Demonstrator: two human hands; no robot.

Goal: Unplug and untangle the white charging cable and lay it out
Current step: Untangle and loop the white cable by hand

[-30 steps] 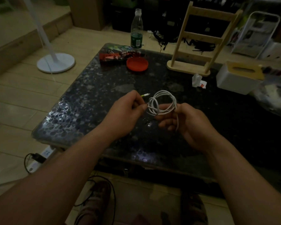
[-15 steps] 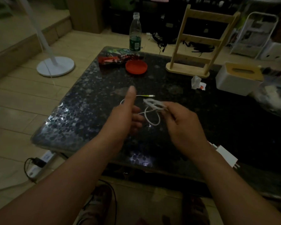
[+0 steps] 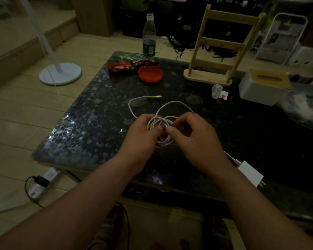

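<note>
The white charging cable (image 3: 172, 105) lies in loose coils on the dark speckled table (image 3: 90, 123). Its free plug end (image 3: 156, 96) points right, beyond the coils. My left hand (image 3: 143, 134) and my right hand (image 3: 193, 136) meet over the coils, and each pinches cable strands with thumb and fingers. The other end of the cable runs under my right wrist to a white charger brick (image 3: 249, 173) lying on the table near its front edge.
A red lid (image 3: 150, 73), a snack packet (image 3: 125, 64) and a plastic bottle (image 3: 149, 38) stand at the back left. A wooden rack (image 3: 219, 49), a white tissue box (image 3: 264, 87) and a crumpled wrapper (image 3: 219, 91) are at the back right. A power strip (image 3: 43, 183) lies on the floor.
The cable was bunched between both hands above the table, then came down and spread out. Its plug end now lies on the table and the coils are wider. Both hands now pinch the coils.
</note>
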